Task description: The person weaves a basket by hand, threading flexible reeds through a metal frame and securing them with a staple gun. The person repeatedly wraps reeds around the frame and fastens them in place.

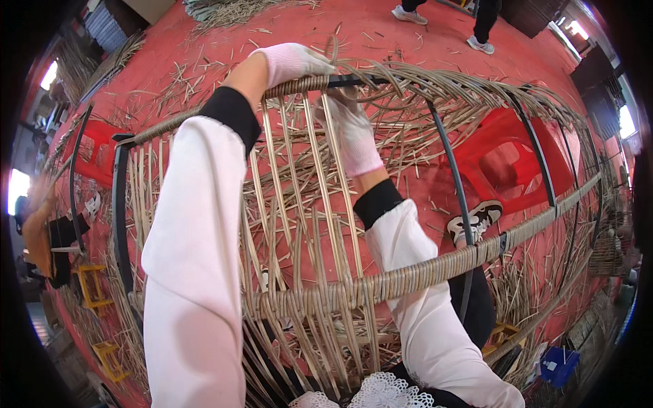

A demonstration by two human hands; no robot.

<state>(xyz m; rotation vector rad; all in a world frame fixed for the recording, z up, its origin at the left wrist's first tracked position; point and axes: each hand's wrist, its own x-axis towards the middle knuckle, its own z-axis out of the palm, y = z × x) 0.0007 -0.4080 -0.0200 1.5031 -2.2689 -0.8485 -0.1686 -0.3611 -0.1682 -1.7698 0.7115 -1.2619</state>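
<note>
A dark metal furniture frame is partly wound with tan wicker strands (pixel 320 177) and lies across in front of me. My left hand (pixel 299 62), in a white and pink glove, is closed over the far rail (pixel 354 80) where the winding ends and bare metal begins. Below that rail, my right hand (pixel 352 129), gloved likewise, reaches up from under the frame with its fingers bent around a strand; the rail partly hides its fingertips. Long strands run from the far rail to the wrapped near rail (pixel 381 282). Loose strands (pixel 435 85) bunch along the far rail to the right.
Red plastic stools (pixel 544 160) stand under the frame's right side and at far left (pixel 95 153). Wicker scraps litter the red floor (pixel 408 41). Another person's legs (pixel 484 27) are at the far right. Yellow stands (pixel 92 285) sit left; a blue box (pixel 559 366) lies lower right.
</note>
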